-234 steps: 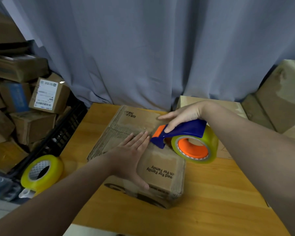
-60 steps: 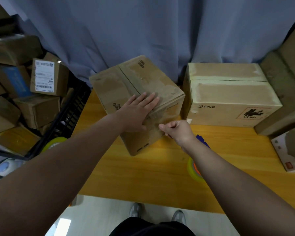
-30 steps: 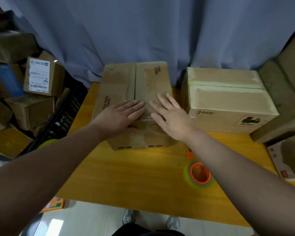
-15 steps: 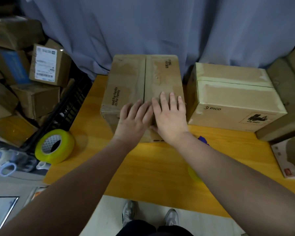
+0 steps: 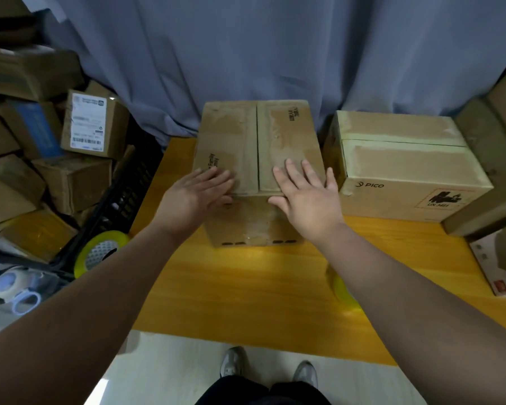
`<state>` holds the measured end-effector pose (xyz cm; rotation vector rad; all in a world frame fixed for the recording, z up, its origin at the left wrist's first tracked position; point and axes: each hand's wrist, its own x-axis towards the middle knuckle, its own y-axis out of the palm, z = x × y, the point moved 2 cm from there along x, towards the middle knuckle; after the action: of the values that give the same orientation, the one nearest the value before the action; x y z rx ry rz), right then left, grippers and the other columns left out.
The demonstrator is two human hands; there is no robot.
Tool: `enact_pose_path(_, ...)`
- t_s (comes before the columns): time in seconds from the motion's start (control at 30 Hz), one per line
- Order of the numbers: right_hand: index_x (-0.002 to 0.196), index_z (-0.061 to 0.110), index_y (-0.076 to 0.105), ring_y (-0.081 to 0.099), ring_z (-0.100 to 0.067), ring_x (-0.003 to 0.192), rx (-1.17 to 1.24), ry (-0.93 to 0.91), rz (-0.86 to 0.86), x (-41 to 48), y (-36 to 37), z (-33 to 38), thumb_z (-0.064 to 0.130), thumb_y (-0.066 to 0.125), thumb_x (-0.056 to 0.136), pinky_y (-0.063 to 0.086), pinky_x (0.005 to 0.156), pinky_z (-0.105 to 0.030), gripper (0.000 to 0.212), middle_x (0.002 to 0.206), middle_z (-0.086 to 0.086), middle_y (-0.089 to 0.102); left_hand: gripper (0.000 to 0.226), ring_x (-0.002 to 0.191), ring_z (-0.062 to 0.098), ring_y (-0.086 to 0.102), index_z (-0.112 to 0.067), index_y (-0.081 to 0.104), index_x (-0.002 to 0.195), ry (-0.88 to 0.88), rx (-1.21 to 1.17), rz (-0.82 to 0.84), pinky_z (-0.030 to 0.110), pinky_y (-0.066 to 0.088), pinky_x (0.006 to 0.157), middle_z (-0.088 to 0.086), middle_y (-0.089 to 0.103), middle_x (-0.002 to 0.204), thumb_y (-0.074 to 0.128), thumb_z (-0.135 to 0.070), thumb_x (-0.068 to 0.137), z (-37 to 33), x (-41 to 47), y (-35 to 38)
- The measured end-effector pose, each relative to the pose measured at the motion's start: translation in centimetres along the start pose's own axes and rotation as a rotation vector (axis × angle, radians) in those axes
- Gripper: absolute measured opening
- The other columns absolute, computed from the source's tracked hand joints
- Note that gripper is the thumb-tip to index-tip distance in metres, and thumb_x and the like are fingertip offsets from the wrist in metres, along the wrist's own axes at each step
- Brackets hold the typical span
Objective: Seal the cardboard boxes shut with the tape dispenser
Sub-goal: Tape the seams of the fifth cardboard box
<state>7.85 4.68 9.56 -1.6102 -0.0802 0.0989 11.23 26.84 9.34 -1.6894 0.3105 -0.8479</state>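
- Grey curtain [image 5: 246,54] is hung behind a yellow wooden table [image 5: 246,287]; cartons [image 5: 85,124] are heaped well out past the left hand's little-finger side.
- One box [image 5: 287,141] is set squarely under both hands, with its top seam [image 5: 257,147] running straight away between them.
- Left hand [image 5: 193,197] is laid flat on the left flap at its near edge, fingers straight and together; nothing is gripped.
- Right hand [image 5: 307,200] is laid flat on the right flap, fingers spread, thumb at the near edge; nothing is gripped.
- Judged: the flaps are being pressed level on either side of the seam so tape can be run along it. The seam shows as a dark line and looks untaped, though old tape marks leave this uncertain.
- Only a yellow sliver of the dispenser [image 5: 341,290] is seen, on the table back behind the right wrist, mostly hidden under the forearm. It is held by neither hand and is probably left there for a quick right-hand reach.
- A second box [image 5: 406,168] stands just beyond the right little finger; tape bands are seen across its top, so it is judged sealed.
- A spare roll [image 5: 100,252] is lodged off the table, outward of the left wrist, against a black crate [image 5: 123,200].
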Motion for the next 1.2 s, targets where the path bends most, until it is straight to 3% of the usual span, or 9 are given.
enact_pose_path(0.17,0.147,0.020,0.035,0.027,-0.026,0.143,0.055,0.039,-0.146,-0.6,0.9,-0.4,0.058,0.016,0.091,0.021,0.114,-0.052,0.071,0.153,-0.004,0.034,0.046,0.131,0.031,0.045,-0.005,0.062,0.125,-0.133,-0.054,0.062,0.046,0.042,0.105,0.012,0.055,0.135,0.045,-0.036,0.095,0.6,-0.5,-0.7)
enact_pose_path(0.3,0.136,0.009,0.051,0.042,-0.029,0.135,0.137,0.100,-0.262,-0.5,2.0,-0.6,0.048,0.027,0.095,0.028,0.110,-0.051,0.062,0.142,-0.011,0.050,0.048,0.147,0.018,0.009,-0.012,0.034,0.147,-0.296,-0.061,0.107,0.027,0.015,0.115,0.005,0.022,0.157,0.035,-0.031,0.103,-0.1,0.9,0.2)
enact_pose_path(0.4,0.147,0.014,0.034,0.024,-0.023,0.144,0.234,0.099,-0.332,-0.6,2.1,-1.3,0.026,0.037,0.102,0.010,0.117,-0.044,0.047,0.154,-0.006,0.032,0.050,0.148,0.018,0.001,-0.009,0.019,0.151,-0.317,0.021,0.136,0.026,0.003,0.117,0.008,0.011,0.160,0.027,-0.028,0.105,-0.6,2.1,1.5)
enact_pose_path(0.47,0.153,0.020,0.012,0.006,-0.011,0.146,0.302,0.080,-0.321,-1.6,2.0,-2.0,0.002,0.040,0.099,0.002,0.117,-0.033,0.063,0.159,0.002,0.006,0.049,0.148,0.020,0.004,-0.006,0.021,0.150,-0.305,0.009,0.106,0.028,0.003,0.119,0.010,0.016,0.159,0.026,-0.025,0.105,-0.8,2.4,2.0)
enact_pose_path(0.57,0.152,0.028,-0.005,0.009,-0.014,0.146,0.442,0.203,-0.327,-4.2,3.4,-3.6,-0.002,0.042,0.096,0.021,0.116,-0.034,0.079,0.160,0.005,-0.004,0.047,0.146,0.024,0.015,-0.004,0.035,0.145,-0.311,-0.132,-0.002,0.033,0.008,0.118,0.010,0.031,0.153,0.033,-0.027,0.104,-0.7,1.9,2.1)
enact_pose_path(0.63,0.153,0.026,-0.003,0.021,-0.025,0.144,0.517,0.406,-0.242,-5.9,5.8,-5.6,0.005,0.047,0.095,0.029,0.114,-0.042,0.079,0.160,-0.002,0.011,0.052,0.145,0.029,0.019,-0.003,0.038,0.144,-0.276,-0.093,-0.056,0.041,0.007,0.118,0.013,0.036,0.151,0.036,-0.034,0.102,-1.0,1.0,2.4)
enact_pose_path(0.83,0.150,0.021,-0.019,0.029,-0.037,0.137,0.139,0.719,0.586,-9.5,11.9,-9.0,0.010,0.047,0.094,0.029,0.108,-0.050,0.087,0.154,-0.018,0.018,0.089,0.145,0.040,0.002,0.004,0.005,0.149,-0.293,0.146,0.043,0.050,0.001,0.117,0.026,0.007,0.156,0.046,-0.052,0.094,-5.0,-0.1,5.8)
enact_pose_path(1.03,0.152,0.013,0.010,0.042,-0.032,0.125,0.100,0.629,0.486,-9.3,13.3,-8.2,0.011,0.045,0.096,0.045,0.092,-0.041,0.066,0.138,-0.013,0.038,0.096,0.145,0.035,-0.010,0.001,-0.014,0.147,-0.294,0.196,0.052,0.044,0.002,0.119,0.023,-0.011,0.156,0.044,-0.054,0.093,-5.9,0.7,6.4)
enact_pose_path(1.2,0.124,0.008,0.036,0.054,-0.031,0.111,0.220,0.539,0.491,-9.3,12.9,-6.1,0.017,0.056,0.094,0.048,0.078,-0.039,0.038,0.119,-0.011,0.053,0.099,0.143,0.028,-0.023,-0.004,-0.023,0.146,-0.222,0.309,0.086,0.045,-0.005,0.117,0.014,-0.027,0.153,0.047,-0.049,0.092,-4.9,-0.7,6.1)
